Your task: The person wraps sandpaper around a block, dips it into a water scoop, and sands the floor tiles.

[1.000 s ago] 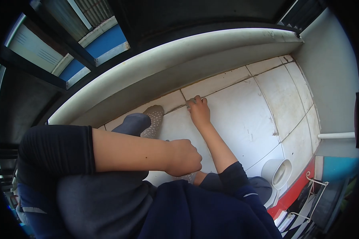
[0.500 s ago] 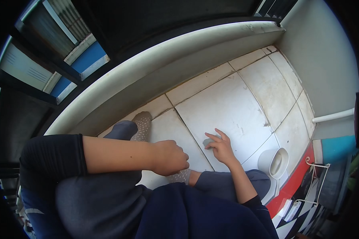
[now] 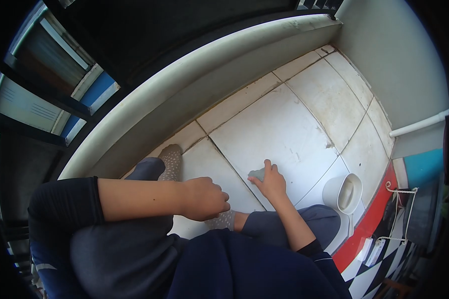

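My right hand (image 3: 273,183) is over the white floor tiles, thumb on one side and fingers on the other of a small grey-green lump (image 3: 257,174). Its material is unclear; it could be clay or stone. My left hand (image 3: 204,198) is curled into a fist in front of my shins, above a dotted sock (image 3: 221,220). Whatever its fingers hold, if anything, is hidden from view. To the right of my right hand stands a white long-handled dipper (image 3: 342,194), with something pale inside it.
I sit on a tiled floor (image 3: 264,127). A low rounded ledge (image 3: 204,57) curves along the far side below dark railings. At right are a grey wall (image 3: 399,65), a white pipe (image 3: 419,123), a red strip (image 3: 366,231) and a white wire rack (image 3: 404,214).
My right hand's fingers were spread over the lump and have drawn together on it. My left fist keeps its shape. The whole view has shifted slightly.
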Demonstrator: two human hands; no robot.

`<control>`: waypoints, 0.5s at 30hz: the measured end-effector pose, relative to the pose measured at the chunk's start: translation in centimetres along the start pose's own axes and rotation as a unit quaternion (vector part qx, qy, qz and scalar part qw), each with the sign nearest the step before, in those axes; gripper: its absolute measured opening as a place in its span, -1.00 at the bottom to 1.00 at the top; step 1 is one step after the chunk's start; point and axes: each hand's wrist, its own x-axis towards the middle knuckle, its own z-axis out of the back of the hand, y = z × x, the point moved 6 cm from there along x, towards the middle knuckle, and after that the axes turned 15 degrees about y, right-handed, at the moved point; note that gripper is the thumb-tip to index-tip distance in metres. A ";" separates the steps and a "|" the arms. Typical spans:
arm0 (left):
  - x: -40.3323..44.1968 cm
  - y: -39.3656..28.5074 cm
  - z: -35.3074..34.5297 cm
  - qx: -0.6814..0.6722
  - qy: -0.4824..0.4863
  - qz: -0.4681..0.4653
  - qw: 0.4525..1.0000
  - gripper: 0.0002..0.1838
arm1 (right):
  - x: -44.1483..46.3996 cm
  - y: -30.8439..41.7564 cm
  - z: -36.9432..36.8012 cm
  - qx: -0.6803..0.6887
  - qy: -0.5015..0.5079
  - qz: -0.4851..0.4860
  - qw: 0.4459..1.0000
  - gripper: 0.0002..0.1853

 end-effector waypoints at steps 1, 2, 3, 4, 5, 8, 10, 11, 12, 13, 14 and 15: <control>0.0 0.0 0.0 -0.002 0.003 0.002 1.000 -0.78 | 0.3 -0.2 -0.2 0.019 -0.008 0.039 0.999 -0.42; 0.0 0.1 -0.1 -0.003 0.002 0.003 1.000 -0.78 | 0.5 -0.7 -0.5 0.018 -0.007 0.040 0.999 -0.42; -0.1 0.1 -0.1 -0.005 -0.002 0.002 1.000 -0.78 | 0.5 -0.3 -0.4 0.015 -0.016 0.100 0.995 -0.53; -0.1 0.2 -0.1 -0.008 -0.005 0.001 1.000 -0.78 | 0.3 0.2 -0.2 0.013 -0.025 0.160 0.987 -0.62; -0.1 0.2 -0.1 -0.010 -0.006 0.002 1.000 -0.78 | 0.3 0.0 -0.2 0.012 -0.023 0.161 0.987 -0.62; -0.1 0.2 -0.2 -0.013 -0.003 0.008 1.000 -0.77 | 0.1 -0.1 0.0 -0.008 -0.029 0.209 0.977 -0.75; -0.1 0.2 -0.3 -0.008 -0.004 0.009 1.000 -0.77 | 0.1 -0.3 0.3 0.008 -0.060 0.239 0.969 -0.80; -0.2 0.2 -0.3 -0.010 -0.006 0.010 1.000 -0.77 | 0.1 -0.4 0.1 0.006 -0.059 0.241 0.969 -0.80; -0.2 0.1 -0.1 -0.012 -0.009 0.008 1.000 -0.81 | -0.3 0.0 0.3 0.006 -0.060 0.247 0.967 -0.80; -0.2 0.1 0.0 -0.013 -0.013 0.006 1.000 -0.82 | -0.6 0.4 0.6 0.006 -0.063 0.254 0.965 -0.80; -0.2 0.2 0.0 -0.016 -0.014 0.007 1.000 -0.82 | -1.0 1.0 0.9 0.004 -0.061 0.256 0.965 -0.80; -0.1 0.2 -0.1 -0.008 -0.007 0.006 1.000 -0.81 | -1.4 1.5 1.2 0.002 -0.053 0.242 0.969 -0.79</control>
